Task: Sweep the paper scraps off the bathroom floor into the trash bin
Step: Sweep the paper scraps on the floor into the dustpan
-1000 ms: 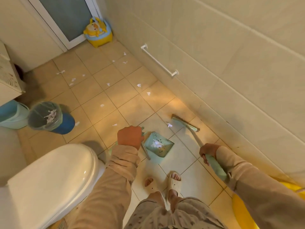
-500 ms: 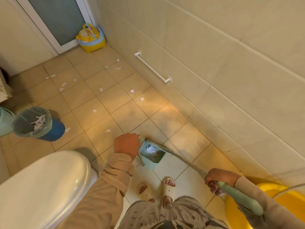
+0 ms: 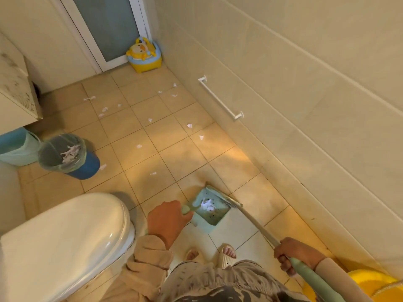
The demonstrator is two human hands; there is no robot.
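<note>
- The tiled bathroom floor (image 3: 181, 155) is filling most of the view, running from the person's feet toward the frosted door (image 3: 109, 27) at the far end.
- A closed toilet (image 3: 63, 236) is sitting at the person's left, and a yellow basin (image 3: 370, 282) is showing at the lower right edge.
- The trash bin (image 3: 67, 156), lined with a translucent bag and already holding some torn paper, is standing to the left and farther from the person than the dustpan, with a pale blue bucket (image 3: 15, 147) touching or just beside it.
- The green dustpan (image 3: 209, 214) is lying on the floor just ahead of the feet, its open mouth facing the far right, with a small white wad of paper inside.
- The broom (image 3: 250, 219) is slanting from lower right up to the left, its head resting along the dustpan's mouth.
- The left hand (image 3: 168, 221) is wrapping closed around the dustpan's handle; the right hand (image 3: 296, 255) is curling its fingers tight around the broom handle.
- The paper scraps (image 3: 189, 125) are lying scattered well beyond the dustpan, toward the door, so the broom hand is the nearer one to reach them; I judge the next sweep has to draw them back along the floor toward the pan's mouth.
- One scrap (image 3: 102, 167) is lying just beside the bin's base.
</note>
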